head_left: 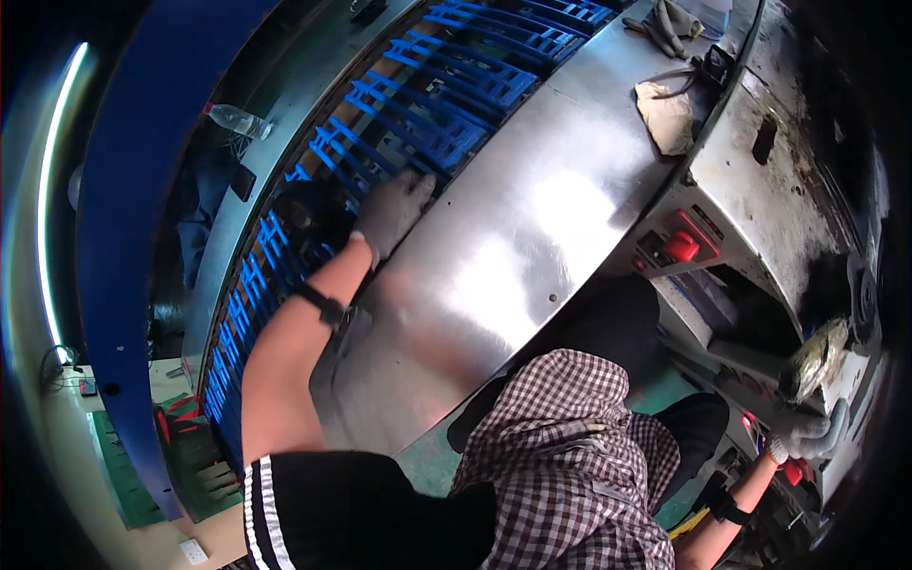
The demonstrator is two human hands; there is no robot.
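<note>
My left hand [391, 214], in a grey glove, reaches over the steel table [494, 228] to its far edge. Its fingers curl down beside a row of blue slatted parts [442, 123], and what they hold, if anything, is hidden. Off to the lower right, my right hand [806, 434], also gloved, lies against the side of a worn metal machine [760, 161]. At least one of its fingers is stretched out, and nothing shows in its grasp. A red part [794, 471] sits just under that hand, and a crumpled yellowish bundle [815, 361] is just above it.
A red switch [680, 247] is mounted on the machine's front. Gloves [667, 28] and a tan cloth [665, 119] lie on the table's far right. Beyond the blue row are a clear bottle [237, 121] and a thick blue beam [119, 237]. Checked fabric [570, 446] covers my lap.
</note>
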